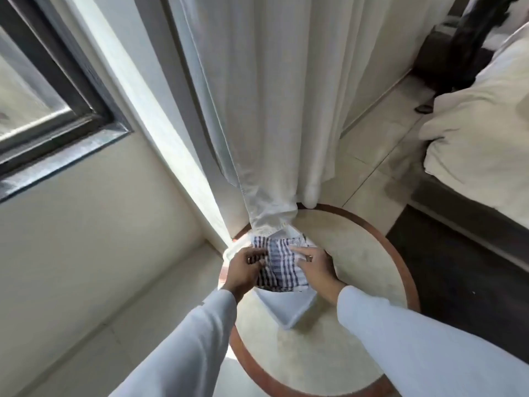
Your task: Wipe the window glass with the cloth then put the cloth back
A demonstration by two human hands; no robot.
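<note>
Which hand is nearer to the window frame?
Left. The left hand rests on the checked cloth's window-side edge, below the window frame; the right hand lies on the cloth's far side, toward the bed.

This is a bedroom. A bed (481,144) with soft, pale covers fills the right side, and long white curtains (257,96) hang down the middle. A window (37,90) with a dark frame is at the upper left, and a small round table (357,253) stands on the tiled floor (380,144) near the bed.
</note>
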